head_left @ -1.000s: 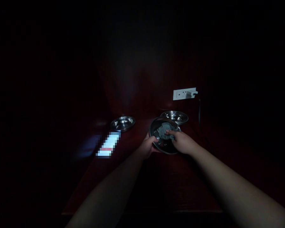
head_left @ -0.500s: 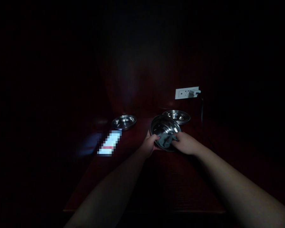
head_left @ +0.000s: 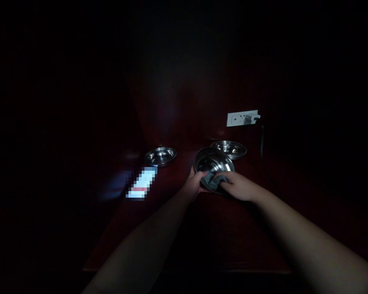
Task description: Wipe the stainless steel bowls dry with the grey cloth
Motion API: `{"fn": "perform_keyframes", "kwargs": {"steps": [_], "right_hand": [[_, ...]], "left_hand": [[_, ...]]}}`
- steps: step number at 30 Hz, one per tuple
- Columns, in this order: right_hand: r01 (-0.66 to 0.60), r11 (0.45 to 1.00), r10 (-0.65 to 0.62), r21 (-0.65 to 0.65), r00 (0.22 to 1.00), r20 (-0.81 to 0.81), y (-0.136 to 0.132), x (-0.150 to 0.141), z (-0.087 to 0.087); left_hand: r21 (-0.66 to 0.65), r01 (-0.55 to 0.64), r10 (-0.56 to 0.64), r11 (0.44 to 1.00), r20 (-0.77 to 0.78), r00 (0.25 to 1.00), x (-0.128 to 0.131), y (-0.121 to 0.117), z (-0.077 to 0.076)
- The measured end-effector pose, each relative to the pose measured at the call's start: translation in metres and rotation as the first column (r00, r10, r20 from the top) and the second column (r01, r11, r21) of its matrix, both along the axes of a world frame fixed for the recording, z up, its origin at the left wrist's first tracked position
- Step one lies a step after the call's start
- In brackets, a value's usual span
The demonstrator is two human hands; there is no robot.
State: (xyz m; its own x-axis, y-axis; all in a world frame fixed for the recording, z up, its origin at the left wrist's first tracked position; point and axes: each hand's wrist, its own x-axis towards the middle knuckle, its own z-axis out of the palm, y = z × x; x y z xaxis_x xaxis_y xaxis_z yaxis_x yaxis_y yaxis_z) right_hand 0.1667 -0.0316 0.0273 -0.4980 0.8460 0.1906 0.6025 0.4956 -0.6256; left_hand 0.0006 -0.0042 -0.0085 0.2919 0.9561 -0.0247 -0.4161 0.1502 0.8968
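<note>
While the left hand (head_left: 192, 187) has its grip clenched on the near left rim of the steel bowl (head_left: 213, 160), with the thumb over the edge and the fingers under it, the right hand (head_left: 241, 186) has its grip closed around a grey-green cloth (head_left: 211, 181). The cloth is bunched up and pressed against the inside of the bowl at its near side, close to the left thumb. The bowl is tilted, its open side turned towards the person, and its shiny inner wall shows above the cloth. Whether its underside touches the dark red worktop (head_left: 221, 237) cannot be made out.

Just behind the bowl and a little to the right, a shallow steel dish (head_left: 234, 150) lies face up, partly hidden by the bowl; it is unclear whether the two touch. To the left, apart from both hands, a steel plate (head_left: 161, 156) also lies face up. In front of that plate is a bright screen (head_left: 142, 183), its details lost in coarse blocks, with a reddish band near its lower end.

On the dark red wall (head_left: 184, 106), above the dish, there is a white socket (head_left: 236, 119) with a plug (head_left: 252, 118) in its right end. A dark cable (head_left: 262, 143) hangs below and to the right of it.
</note>
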Motion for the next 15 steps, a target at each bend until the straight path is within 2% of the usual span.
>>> {"fn": "perform_keyframes", "kwargs": {"steps": [15], "right_hand": [[-0.01,0.999,0.011,0.053,1.0,-0.009,0.0005,-0.003,-0.0059]], "left_hand": [[0.029,-0.002,0.002,1.0,-0.02,1.0,0.0008,0.0012,-0.0019]]}}
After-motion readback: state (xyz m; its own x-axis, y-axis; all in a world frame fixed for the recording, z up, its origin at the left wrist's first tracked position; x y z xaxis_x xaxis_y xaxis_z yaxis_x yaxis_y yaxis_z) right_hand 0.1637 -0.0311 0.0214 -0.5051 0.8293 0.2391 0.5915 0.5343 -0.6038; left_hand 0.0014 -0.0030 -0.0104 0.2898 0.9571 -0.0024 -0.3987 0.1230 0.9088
